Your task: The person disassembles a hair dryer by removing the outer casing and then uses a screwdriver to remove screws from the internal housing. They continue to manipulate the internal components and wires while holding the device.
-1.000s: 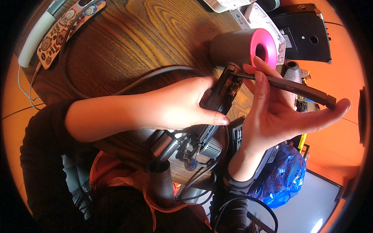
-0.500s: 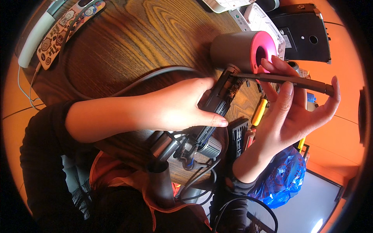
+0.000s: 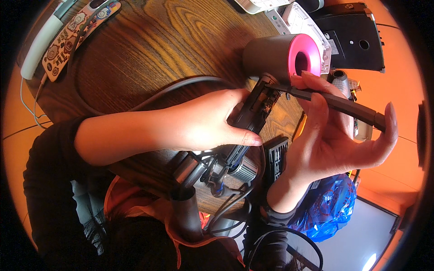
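Note:
My left hand point(image 3: 212, 119) is wrapped round a long black handle point(image 3: 252, 115), part of an opened appliance, with its thumb along the near side. Inner parts show at the handle's open upper end. A dark slim screwdriver point(image 3: 355, 107) is pinched in my right hand point(image 3: 327, 133), one finger bent against its rear end. Its thin tip reaches the handle's open upper end; whether it sits in a screw I cannot tell. Below my left hand are a perforated metal cylinder point(image 3: 245, 170) and wires. Beyond the handle lies a grey hair dryer head point(image 3: 264, 56) with a pink ring.
A black tray with slots point(image 3: 275, 158) lies beside my right wrist. A grey cable point(image 3: 181, 84) crosses the wooden table point(image 3: 149, 40). A sticker-covered power strip point(image 3: 68, 47) is at far left, a black panel point(image 3: 350, 43) at far right, a blue plastic bag point(image 3: 325, 210) at lower right.
The screwdriver has tilted, its rear end now lower, and my right hand has shifted slightly down with it. My left hand and the handle have barely moved.

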`<state>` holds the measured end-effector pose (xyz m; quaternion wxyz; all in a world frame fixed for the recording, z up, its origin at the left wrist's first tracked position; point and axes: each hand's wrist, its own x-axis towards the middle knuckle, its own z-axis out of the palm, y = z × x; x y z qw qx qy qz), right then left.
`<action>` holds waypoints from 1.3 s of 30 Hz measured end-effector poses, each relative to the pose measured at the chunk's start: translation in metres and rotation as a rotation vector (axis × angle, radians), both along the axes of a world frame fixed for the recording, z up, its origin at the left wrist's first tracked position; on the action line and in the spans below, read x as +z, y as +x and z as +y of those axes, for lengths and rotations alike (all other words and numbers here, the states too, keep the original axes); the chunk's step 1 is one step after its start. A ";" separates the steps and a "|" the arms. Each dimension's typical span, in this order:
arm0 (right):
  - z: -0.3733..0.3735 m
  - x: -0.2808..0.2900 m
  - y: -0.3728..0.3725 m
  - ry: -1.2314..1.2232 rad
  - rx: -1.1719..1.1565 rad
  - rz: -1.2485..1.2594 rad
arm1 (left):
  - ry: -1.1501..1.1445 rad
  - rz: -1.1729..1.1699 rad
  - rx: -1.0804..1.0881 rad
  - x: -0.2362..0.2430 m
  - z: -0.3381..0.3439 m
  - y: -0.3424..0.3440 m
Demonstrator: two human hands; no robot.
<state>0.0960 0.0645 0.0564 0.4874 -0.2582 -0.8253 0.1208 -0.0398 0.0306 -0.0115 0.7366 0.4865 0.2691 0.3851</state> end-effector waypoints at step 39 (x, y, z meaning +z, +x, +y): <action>-0.002 0.000 -0.006 -0.064 -0.116 0.142 | -0.101 -0.073 -0.025 0.004 -0.001 -0.001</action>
